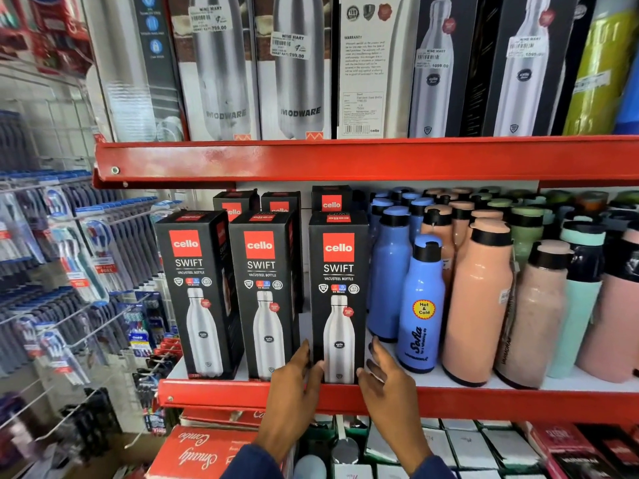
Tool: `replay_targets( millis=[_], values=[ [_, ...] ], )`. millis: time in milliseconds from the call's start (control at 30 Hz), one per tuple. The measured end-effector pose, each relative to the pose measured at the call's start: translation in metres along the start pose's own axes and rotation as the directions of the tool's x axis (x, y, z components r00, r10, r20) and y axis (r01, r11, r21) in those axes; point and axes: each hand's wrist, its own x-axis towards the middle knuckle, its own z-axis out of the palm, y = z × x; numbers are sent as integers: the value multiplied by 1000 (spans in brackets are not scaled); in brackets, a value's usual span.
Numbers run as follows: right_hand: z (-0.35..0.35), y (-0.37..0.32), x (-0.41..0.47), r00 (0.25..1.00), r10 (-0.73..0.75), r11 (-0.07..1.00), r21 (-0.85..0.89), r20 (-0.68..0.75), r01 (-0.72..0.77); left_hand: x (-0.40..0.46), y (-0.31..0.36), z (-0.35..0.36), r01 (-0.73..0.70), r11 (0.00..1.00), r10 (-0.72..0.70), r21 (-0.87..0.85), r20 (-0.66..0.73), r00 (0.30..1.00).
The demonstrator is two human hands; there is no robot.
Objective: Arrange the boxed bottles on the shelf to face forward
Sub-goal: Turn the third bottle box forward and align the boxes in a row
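Black rightmost boxed bottle (338, 299) stood upright, facing forward — left hand (294, 382) and right hand (387, 382) flanked its base, both open, fingers touching.

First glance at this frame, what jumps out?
Three black Cello Swift boxes stand in a front row on the middle red shelf, faces forward. The left hand and right hand flank the base of the rightmost box. Right of it stand loose bottles, led by a blue bottle with a yellow sticker and a tall peach bottle.
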Motion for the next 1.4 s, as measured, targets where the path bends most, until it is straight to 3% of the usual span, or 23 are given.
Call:
replay_targets(
  millis=[133,233,367,500,833,1400],
  values=[
    [-4,-10,-16,975,-41,993,101,-220,65,-16,2,-19,30,1000,-31,-8,-53,998],
    [-1,-26,-30,918,-154,973,108,-365,206,-29,-4,-38,65,998,-61,15,-207,976],
    [35,-42,-49,956,-190,968,118,-223,220,-37,-24,-63,120,992,-105,26,-327,939],
    [79,-50,-56,986,-144,986,73,-84,151,-32,-48,-79,99,995,-90,20,-268,959],
    [121,-74,-53,997,-51,990,-138,-62,42,-10,-86,-82,37,996,-38,82,12,999],
    [119,-76,-41,999,40,979,-201,29,-33,-6,-84,-88,59,998,-59,-3,21,998]
  ],
)
